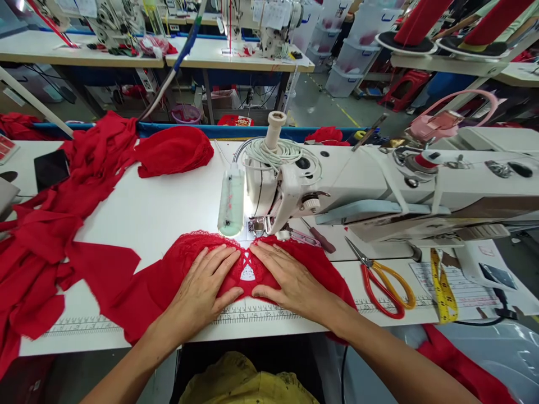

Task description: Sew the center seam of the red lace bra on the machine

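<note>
A red lace-edged bra [177, 255] lies on the white sewing table, just in front of the needle area of a white sewing machine [332, 174]. My left hand [208, 278] rests flat on its left cup, fingers stretched forward. On the right cup lies my right hand [286, 275], also flat with the fingers spread. Between my thumbs and fingertips shows the bra's centre, with crossed straps over a small gap where white shows through. The presser foot [256, 226] stands just beyond the lace edge. Neither hand grips anything.
Red fabric pieces [90, 163] heap along the left, near a dark phone [51, 169]. Right of my hands lie scissors [381, 280], a seam-ripper-like tool [322, 238] and a yellow tape measure [443, 289]. A ruler strip [248, 314] runs along the front edge.
</note>
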Motion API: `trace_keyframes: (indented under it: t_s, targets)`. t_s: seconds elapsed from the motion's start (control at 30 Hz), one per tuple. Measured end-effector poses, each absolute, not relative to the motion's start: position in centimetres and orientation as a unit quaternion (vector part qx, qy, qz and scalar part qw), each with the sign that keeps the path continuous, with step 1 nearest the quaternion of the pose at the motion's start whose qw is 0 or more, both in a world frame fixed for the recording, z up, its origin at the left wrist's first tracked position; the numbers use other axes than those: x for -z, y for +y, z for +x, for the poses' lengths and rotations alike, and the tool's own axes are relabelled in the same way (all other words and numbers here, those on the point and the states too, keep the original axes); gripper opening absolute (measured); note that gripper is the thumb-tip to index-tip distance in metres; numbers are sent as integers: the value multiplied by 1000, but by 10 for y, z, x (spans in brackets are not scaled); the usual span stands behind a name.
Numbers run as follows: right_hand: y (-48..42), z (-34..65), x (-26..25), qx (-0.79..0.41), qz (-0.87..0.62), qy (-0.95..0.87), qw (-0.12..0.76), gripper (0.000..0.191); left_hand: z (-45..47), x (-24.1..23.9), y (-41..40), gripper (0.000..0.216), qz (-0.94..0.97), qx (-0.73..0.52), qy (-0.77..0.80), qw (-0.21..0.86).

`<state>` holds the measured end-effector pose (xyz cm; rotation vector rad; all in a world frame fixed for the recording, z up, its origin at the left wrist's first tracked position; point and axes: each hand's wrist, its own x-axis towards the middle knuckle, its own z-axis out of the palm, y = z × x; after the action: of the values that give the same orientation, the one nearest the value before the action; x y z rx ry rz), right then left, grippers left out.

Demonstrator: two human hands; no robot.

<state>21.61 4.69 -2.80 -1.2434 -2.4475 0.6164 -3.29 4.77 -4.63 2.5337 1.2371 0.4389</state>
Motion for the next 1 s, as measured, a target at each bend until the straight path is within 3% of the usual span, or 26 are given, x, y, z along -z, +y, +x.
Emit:
trace_keyframes:
  t_s: [0.13, 0.23, 0.37, 0.53, 0.77, 1.0]
  targets:
    - [47, 217, 24, -196, -415, -871, 173, 74, -35, 45, 47, 58, 881, -145, 426, 145]
    - [44, 219, 20, -163, -401, -878, 204, 53, -33, 41, 45, 57, 878, -174, 425, 139]
    - [41, 217, 17, -121, -403, -875, 240, 28, -22, 31, 43, 41, 876, -255, 393, 113]
    - [40, 211, 17, -94, -404, -888, 195, 25, -9, 39, 44, 32, 898, -261, 344, 87]
    - [36, 213, 24, -16, -415, -894, 170, 26, -10, 56, 42, 36, 907, -240, 341, 56]
    - [35, 216, 24, -30, -422, -893, 155, 28, -9, 51, 43, 33, 914, -237, 329, 25]
